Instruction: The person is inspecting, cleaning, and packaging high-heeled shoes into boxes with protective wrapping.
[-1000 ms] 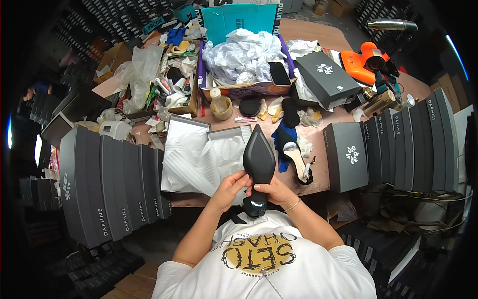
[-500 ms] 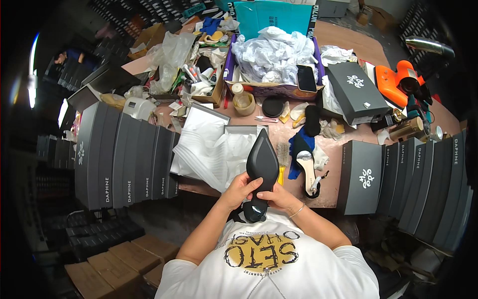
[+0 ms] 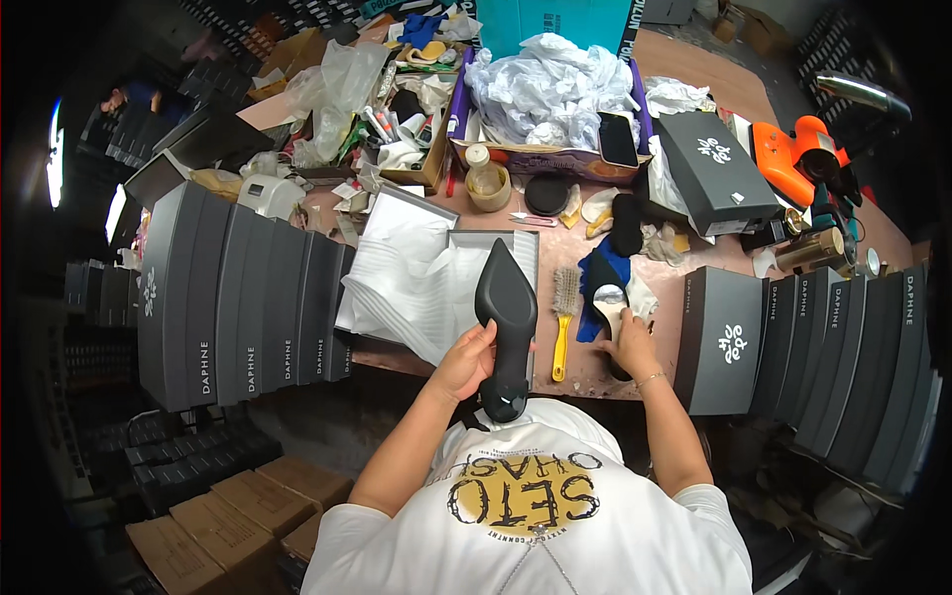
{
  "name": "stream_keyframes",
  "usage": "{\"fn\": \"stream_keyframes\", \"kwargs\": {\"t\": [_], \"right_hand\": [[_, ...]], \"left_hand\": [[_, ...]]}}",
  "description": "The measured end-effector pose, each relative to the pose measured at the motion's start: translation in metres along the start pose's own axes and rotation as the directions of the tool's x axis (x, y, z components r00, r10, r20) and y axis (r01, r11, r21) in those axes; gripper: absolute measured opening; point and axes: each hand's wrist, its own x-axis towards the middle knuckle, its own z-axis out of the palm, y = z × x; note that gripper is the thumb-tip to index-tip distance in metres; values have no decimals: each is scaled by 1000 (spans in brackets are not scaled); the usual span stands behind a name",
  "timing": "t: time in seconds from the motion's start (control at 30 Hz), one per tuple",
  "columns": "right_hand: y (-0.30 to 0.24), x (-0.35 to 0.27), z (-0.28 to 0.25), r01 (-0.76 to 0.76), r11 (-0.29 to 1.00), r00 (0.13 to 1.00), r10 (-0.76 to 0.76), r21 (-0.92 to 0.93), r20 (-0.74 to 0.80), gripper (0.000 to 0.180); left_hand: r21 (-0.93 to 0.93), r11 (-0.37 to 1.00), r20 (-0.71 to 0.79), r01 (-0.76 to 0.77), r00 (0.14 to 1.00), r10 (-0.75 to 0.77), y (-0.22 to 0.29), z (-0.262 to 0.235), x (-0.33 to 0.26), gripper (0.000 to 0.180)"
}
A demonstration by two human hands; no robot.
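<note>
1. Black shoe (image 3: 504,293), sole up, left of the brush (image 3: 562,322): left hand (image 3: 468,362) has its fingers clamped round the waist, probably the surest hold; looks light, stiff, smooth.
2. Right of the brush, the right hand (image 3: 633,347) meets the second shoe (image 3: 608,293); can't tell whether its fingers grip.
3. Table (image 3: 585,375) edge: just nearer than the brush; grey boxes (image 3: 716,297), farther right, limit sideways room.

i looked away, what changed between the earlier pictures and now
The right hand let go of the black pointed-toe shoe and moved right onto the second shoe on the blue cloth; whether it grips is unclear. The yellow-handled brush now shows fully. The left hand still holds the first shoe; the shoe boxes stayed.
</note>
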Motion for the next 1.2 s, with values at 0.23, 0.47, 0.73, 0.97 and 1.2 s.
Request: {"fn": "stream_keyframes", "kwargs": {"t": [0.23,0.47,0.73,0.97,1.2], "right_hand": [[-4,-6,-4,-151,987,980,157,53,-122,53],[-110,-77,-83,-73,259,997,46,963,64,33],[-220,-73,-39,-308,-159,926,-278,938,257,36],[-193,-6,-8,273,869,962,-238,412,-135,38],[-162,-70,54,685,703,703,-707,-194,-79,14]], "left_hand": [[-46,995,41,83,996,-81,40,-33,-2,49],[-54,990,199,128,973,-115,78,-67,-17,48],[-84,981,146,176,976,-163,88,-74,-19,50],[-7,1000,-119,22,993,-23,92,-118,-12,48],[-159,983,-245,93,961,-130,66,-165,6,58]]}}
